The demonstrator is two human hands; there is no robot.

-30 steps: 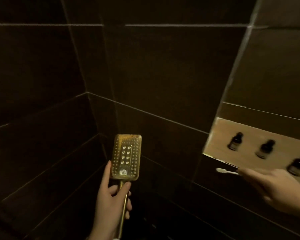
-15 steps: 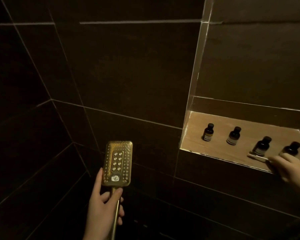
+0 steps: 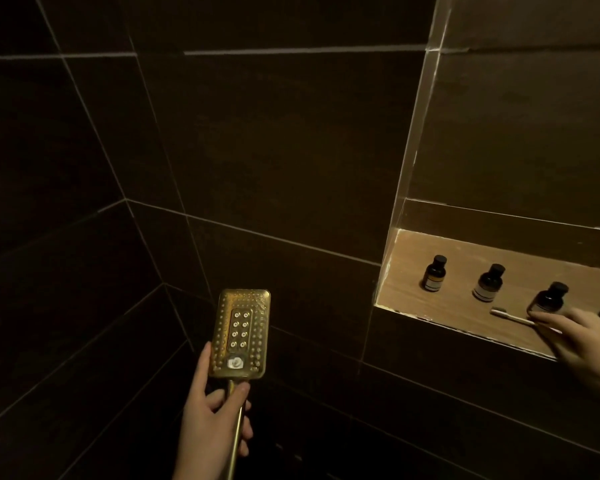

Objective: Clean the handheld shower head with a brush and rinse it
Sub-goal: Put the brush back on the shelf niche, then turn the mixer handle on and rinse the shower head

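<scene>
Dark brown rectangular wall tiles [image 3: 257,150] with pale grout lines fill most of the frame. At right, a recessed niche with a tan wood-toned shelf [image 3: 440,306] holds small dark amber bottles with black caps [image 3: 434,274], upright in a row, apart.

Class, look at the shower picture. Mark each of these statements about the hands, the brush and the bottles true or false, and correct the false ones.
1. The left hand grips the shower head by its handle. True.
2. The shower head's nozzle face points away from the camera. False: the nozzle face is turned toward the camera.
3. The brush lies on the niche shelf, and the right hand has its fingers at the brush's near end. True.
4. The brush is scrubbing the shower head. False: the two are far apart.
5. The bottles lie on their sides. False: they stand upright on the shelf.
</scene>
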